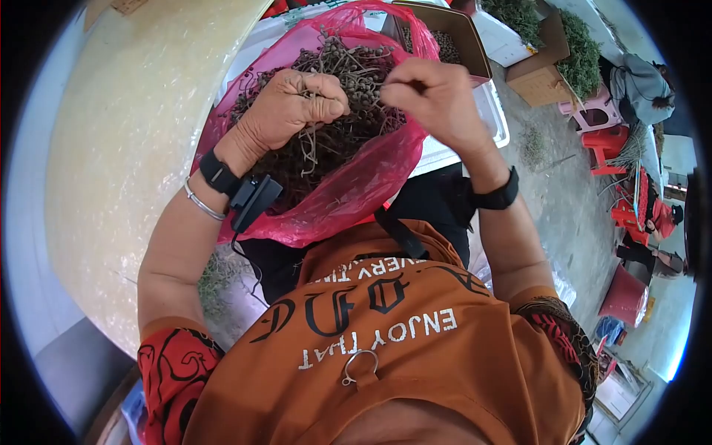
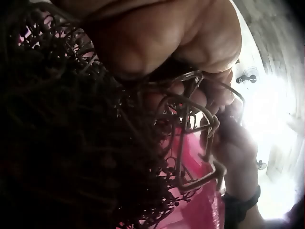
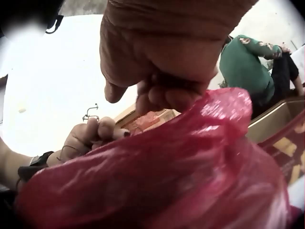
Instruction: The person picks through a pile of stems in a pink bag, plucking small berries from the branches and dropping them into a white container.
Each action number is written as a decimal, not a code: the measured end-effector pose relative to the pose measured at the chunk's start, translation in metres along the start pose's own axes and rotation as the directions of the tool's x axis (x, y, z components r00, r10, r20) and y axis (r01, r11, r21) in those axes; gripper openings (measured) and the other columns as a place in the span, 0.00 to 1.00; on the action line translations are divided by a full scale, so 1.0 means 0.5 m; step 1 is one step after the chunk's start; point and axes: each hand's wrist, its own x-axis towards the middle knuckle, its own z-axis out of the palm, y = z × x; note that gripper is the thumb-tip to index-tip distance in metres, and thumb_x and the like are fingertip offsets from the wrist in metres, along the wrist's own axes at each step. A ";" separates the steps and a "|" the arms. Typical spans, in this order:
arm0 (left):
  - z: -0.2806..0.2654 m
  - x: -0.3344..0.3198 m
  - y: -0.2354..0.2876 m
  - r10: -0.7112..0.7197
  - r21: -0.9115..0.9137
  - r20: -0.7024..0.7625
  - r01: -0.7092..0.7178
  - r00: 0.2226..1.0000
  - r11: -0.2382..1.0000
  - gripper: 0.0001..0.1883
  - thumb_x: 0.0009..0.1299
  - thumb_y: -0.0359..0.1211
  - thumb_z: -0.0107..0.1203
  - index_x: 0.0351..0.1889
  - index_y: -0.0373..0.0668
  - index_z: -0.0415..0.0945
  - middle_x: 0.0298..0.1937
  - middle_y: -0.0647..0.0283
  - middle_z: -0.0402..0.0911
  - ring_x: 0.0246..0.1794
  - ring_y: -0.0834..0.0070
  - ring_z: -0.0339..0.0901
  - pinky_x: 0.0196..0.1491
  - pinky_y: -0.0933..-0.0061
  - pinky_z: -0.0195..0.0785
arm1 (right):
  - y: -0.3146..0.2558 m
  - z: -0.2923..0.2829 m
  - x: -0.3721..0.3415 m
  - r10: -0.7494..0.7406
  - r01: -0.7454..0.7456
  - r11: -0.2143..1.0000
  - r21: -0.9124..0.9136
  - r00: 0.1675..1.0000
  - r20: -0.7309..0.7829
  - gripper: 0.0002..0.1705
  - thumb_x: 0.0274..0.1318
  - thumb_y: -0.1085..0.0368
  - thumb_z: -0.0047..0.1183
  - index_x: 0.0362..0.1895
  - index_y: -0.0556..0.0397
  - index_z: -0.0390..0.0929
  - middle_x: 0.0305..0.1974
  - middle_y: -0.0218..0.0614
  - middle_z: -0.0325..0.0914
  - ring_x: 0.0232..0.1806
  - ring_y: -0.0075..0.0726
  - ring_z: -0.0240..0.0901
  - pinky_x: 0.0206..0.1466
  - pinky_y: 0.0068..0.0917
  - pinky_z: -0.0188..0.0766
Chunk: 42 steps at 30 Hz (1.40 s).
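Observation:
A pink plastic bag (image 1: 386, 159) (image 3: 157, 176) lies open, full of thin brown stems with small round heads (image 1: 334, 63) (image 2: 62, 124). Over the heap, my left hand (image 1: 297, 107) (image 2: 167, 38) (image 3: 86, 138) pinches a few bent stems (image 1: 308, 152) (image 2: 198, 183) between thumb and curled fingers; they hang below it. My right hand (image 1: 437, 100) (image 2: 236, 152) (image 3: 162, 52) is just to the right, above the bag's edge and apart from the left, fingers curled, with nothing visible in them.
Behind the bag stands a tin box (image 1: 467, 37) with small round pieces inside. White foam (image 1: 493, 111) lies under the bag's right side. Cartons of green plants (image 1: 538, 78), stools (image 1: 601, 141) and seated people (image 1: 645, 85) are at the right. A large pale wrapped surface (image 1: 126, 148) is at the left.

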 end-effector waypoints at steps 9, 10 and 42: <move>0.003 -0.002 -0.001 0.095 0.354 0.222 -0.172 0.970 0.920 0.08 0.56 0.30 0.62 0.29 0.35 0.78 0.25 0.66 0.74 0.28 0.80 0.71 0.33 0.79 0.64 | 0.076 0.076 -0.025 0.217 -0.206 0.972 -0.115 0.972 0.090 0.10 0.51 0.62 0.53 0.27 0.58 0.76 0.22 0.24 0.73 0.21 0.25 0.68 0.24 0.21 0.63; 0.005 -0.001 0.001 0.071 0.387 0.259 -0.171 0.963 0.906 0.08 0.55 0.30 0.62 0.29 0.35 0.78 0.25 0.66 0.74 0.28 0.80 0.72 0.33 0.79 0.65 | 0.091 0.071 -0.033 0.221 -0.222 0.975 0.005 0.973 0.066 0.11 0.51 0.61 0.53 0.27 0.58 0.76 0.21 0.24 0.73 0.21 0.25 0.67 0.24 0.21 0.62; 0.039 0.001 0.004 -0.034 0.365 -0.062 0.054 0.998 0.929 0.12 0.61 0.31 0.56 0.43 0.43 0.77 0.28 0.66 0.77 0.30 0.86 0.71 0.38 0.81 0.66 | 0.018 0.053 -0.062 0.648 -0.712 0.514 0.477 0.687 0.328 0.05 0.48 0.72 0.46 0.21 0.52 0.68 0.14 0.27 0.62 0.15 0.25 0.59 0.17 0.21 0.55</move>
